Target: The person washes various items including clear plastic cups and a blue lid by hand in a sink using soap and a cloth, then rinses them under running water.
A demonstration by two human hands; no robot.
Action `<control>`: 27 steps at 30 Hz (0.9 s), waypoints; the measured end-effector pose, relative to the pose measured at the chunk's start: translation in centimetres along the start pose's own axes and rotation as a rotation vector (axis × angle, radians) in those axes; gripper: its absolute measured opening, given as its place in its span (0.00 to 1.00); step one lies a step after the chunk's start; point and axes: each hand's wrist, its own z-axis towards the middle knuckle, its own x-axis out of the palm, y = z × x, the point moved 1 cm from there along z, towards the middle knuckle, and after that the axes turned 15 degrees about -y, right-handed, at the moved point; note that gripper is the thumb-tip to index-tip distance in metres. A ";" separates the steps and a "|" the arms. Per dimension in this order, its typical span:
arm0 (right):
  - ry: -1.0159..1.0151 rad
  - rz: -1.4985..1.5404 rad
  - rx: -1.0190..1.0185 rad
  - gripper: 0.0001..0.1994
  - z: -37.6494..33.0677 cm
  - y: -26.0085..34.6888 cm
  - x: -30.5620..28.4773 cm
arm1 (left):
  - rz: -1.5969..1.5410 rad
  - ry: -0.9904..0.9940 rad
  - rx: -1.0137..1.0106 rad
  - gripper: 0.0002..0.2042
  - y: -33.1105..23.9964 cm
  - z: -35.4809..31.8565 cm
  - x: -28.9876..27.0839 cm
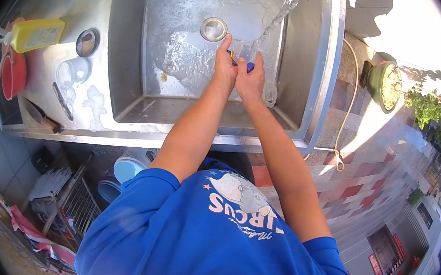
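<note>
I have both bare hands reaching over the steel sink (128,47), close together at the wrists, with a small blue object (250,67) between them. It sits above the sink floor, between the drain (213,29) and the right wall, a little nearer the sink's near edge than the drain is. What I can make out of it is a smooth, rounded end in deep, saturated blue; toward the left palm there is a slim dark-blue bit edged with bright yellow, and I cannot tell whether the two are one piece. Just beyond them, something clear and glinting shows between the fingers, but I cannot say if it is plastic or only water. The right hand (250,81) is closed on the blue end, its thumb on one side and its fingers on the other. The left hand (224,67) has its thumb raised and its fingers mostly hidden, so I cannot tell whether it is clamped on anything; the yellow-edged bit lies right at its palm. A stream of water (281,18) falls in from the far edge near the right corner, and a wet sheet spreads over the sink floor. On the counter (89,3) to the left, I see a yellow bottle (36,35) near the left edge, a red bowl (13,77) nearer me, and a knife (49,124) by the near left corner.
</note>
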 end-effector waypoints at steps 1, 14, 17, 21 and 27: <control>-0.002 -0.002 -0.002 0.35 0.3 -0.5 0.4 | -0.002 0.002 -0.002 0.20 -0.2 -0.6 0.4; 0.209 1.006 0.950 0.11 4.3 2.5 1.1 | 0.275 -0.302 0.404 0.35 -2.7 1.6 -2.0; 0.186 1.113 0.937 0.11 4.8 0.4 -0.2 | 0.336 -0.203 0.320 0.40 -1.3 -2.2 -0.3; 0.269 1.121 0.905 0.13 4.0 -0.2 -1.5 | 0.482 -0.118 0.174 0.40 -0.7 -1.7 -1.1; 0.204 1.060 0.897 0.13 3.2 -0.6 -3.3 | 0.714 -0.024 0.144 0.31 -0.1 1.2 -2.8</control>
